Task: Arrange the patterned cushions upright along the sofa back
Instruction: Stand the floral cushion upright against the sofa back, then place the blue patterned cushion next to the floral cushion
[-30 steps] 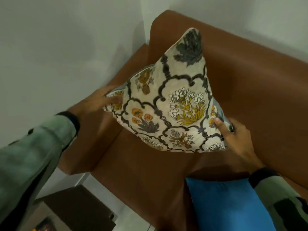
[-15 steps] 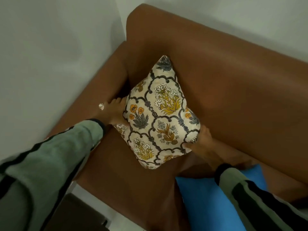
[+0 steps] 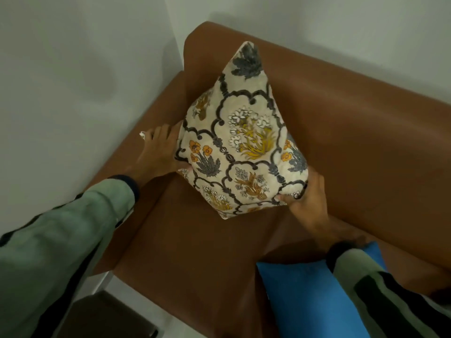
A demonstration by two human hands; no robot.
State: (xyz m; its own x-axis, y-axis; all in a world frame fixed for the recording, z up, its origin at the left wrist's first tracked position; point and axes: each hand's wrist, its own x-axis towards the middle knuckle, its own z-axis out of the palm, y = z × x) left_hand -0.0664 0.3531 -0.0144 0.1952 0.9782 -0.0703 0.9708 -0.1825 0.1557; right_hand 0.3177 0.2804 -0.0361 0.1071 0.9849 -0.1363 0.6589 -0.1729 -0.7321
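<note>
A cream cushion with a dark lattice and yellow and orange flowers (image 3: 240, 145) stands on one corner in the left corner of the brown leather sofa (image 3: 353, 132), its top corner near the sofa back's upper edge. My left hand (image 3: 157, 152) grips its left corner beside the armrest. At its right corner, my right hand (image 3: 308, 202) pinches the edge. The cushion's lowest corner touches the seat.
A plain blue cushion (image 3: 310, 296) lies on the seat at the lower right, partly under my right sleeve. White walls close in the sofa at the left and behind. A dark low piece of furniture (image 3: 105, 315) stands on the floor at the lower left.
The cushion came down from mid-air into the sofa's left corner and now rests on the seat against the back. Both hands stayed on its side corners.
</note>
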